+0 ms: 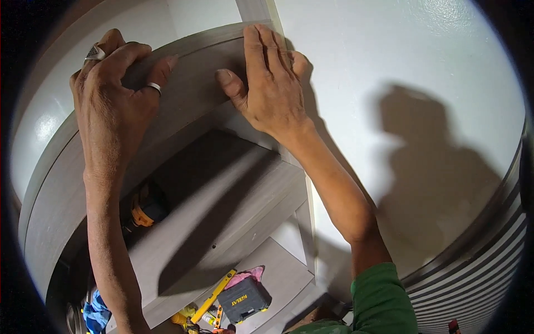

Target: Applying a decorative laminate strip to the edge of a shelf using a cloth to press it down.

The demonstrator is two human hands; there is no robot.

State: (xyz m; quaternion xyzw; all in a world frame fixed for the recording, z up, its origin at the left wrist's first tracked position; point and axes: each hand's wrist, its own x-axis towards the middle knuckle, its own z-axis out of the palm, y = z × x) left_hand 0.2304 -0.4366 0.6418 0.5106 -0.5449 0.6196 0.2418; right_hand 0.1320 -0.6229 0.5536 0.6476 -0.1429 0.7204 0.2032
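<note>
My left hand [114, 94] is curled over the top edge of a grey wood-grain board [192, 72] at the upper middle, thumb on the near side. My right hand [270, 89] rests against the board's right end beside the white wall, fingers stretched upward and thumb apart. Below the board is a grey shelf [245, 189] crossed by dark shadows, with a black-and-orange power tool [147, 206] lying on it, partly behind my left forearm.
A lower grey step [286, 267] holds a dark tool case [239, 309], yellow level [208, 300] and pink cloth [253, 273]. A blue cloth [95, 309] lies lower left. The white wall [445, 67] fills the right, above a black-and-white striped surface [467, 300].
</note>
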